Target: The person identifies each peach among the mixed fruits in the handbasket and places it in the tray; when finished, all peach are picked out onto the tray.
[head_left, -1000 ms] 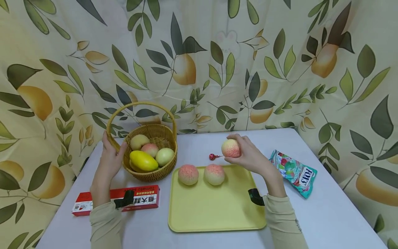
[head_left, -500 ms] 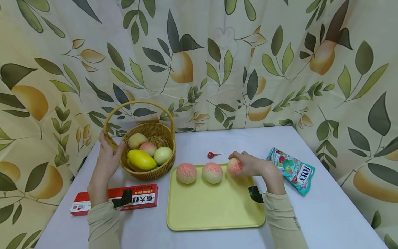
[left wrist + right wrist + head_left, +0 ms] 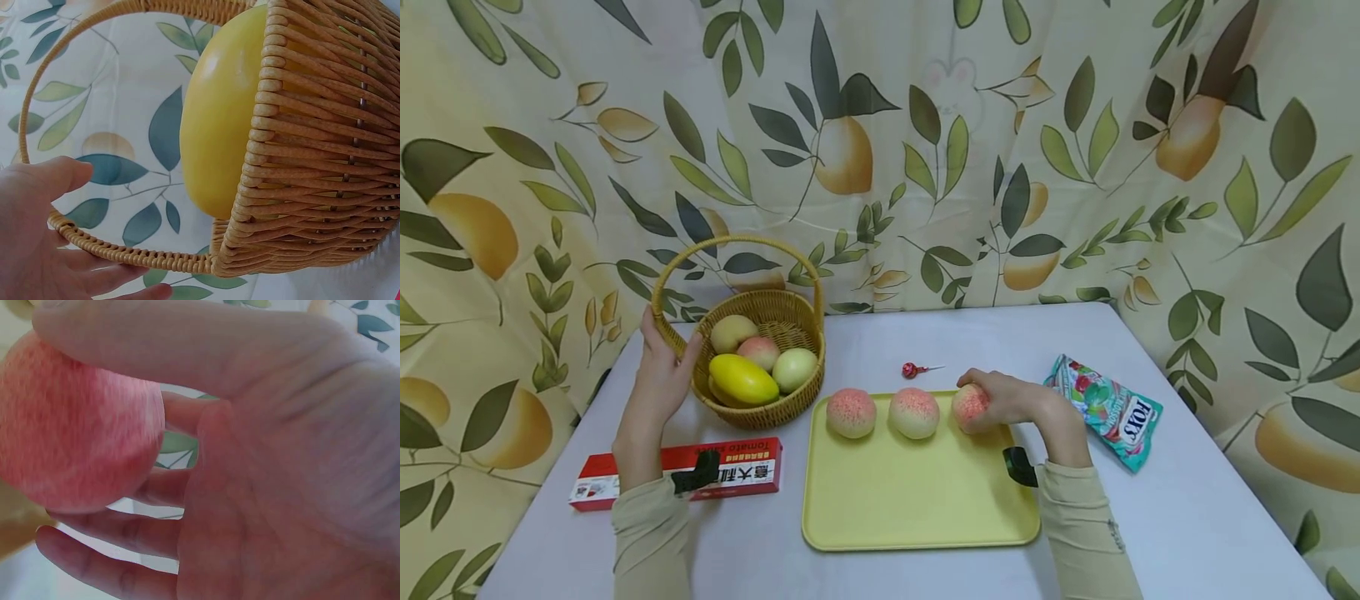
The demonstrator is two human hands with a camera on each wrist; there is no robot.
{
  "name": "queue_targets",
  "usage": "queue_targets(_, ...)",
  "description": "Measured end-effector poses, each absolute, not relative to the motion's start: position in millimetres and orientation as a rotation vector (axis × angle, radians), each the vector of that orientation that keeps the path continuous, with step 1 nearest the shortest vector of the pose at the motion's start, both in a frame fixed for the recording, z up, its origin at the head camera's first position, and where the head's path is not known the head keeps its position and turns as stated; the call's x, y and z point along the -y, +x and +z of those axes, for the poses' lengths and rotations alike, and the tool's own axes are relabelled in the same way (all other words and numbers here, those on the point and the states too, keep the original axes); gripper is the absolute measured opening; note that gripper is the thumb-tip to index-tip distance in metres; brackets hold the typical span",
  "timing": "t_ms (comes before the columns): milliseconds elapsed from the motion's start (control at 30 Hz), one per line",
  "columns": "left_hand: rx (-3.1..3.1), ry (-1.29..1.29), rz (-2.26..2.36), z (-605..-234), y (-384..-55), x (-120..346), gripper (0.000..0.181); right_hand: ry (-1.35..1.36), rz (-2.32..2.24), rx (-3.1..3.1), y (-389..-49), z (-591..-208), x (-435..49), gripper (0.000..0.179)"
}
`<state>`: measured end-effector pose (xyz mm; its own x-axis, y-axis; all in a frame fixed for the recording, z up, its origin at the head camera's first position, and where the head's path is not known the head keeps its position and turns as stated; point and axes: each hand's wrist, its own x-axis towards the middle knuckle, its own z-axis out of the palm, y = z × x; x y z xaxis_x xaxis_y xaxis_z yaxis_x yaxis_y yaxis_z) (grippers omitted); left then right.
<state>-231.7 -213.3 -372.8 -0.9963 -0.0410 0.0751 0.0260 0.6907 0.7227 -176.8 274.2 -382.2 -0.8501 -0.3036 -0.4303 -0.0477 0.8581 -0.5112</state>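
Now, change: the right hand has come down from mid-air; its peach sits on the yellow tray at centre frame, third in the row.
Right grip: fingers curled round the peach.
Left hand: fingers and thumb wrapped on the basket rim, left of centre, unmoved.
Hidden: the peach's right half, behind fingers; whether it touches the tray, unclear.

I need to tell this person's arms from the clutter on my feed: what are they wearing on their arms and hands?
Both arms wear long, pale beige sleeves, the left sleeve and the right sleeve, reaching to the wrists. A small black device sits at each wrist: the left one and the right one. The left hand and right hand are bare: no gloves, and no rings or markings that show.
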Motion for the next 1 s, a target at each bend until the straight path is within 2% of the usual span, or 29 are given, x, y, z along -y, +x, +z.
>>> queue_targets(567, 2.802, 0.005, -1.206, -373.2, -232.4, 213.9, 0.094, -0.257, -0.698, -2.519, -173.9, -378.0, -273.2, 0.078)
queue_targets(1000, 2.810, 0.019, -1.205, -371.5, -231.0, 213.1, 0.094, -0.222, -0.671, -2.537, -174.9, -376.0, -273.3, 0.078)
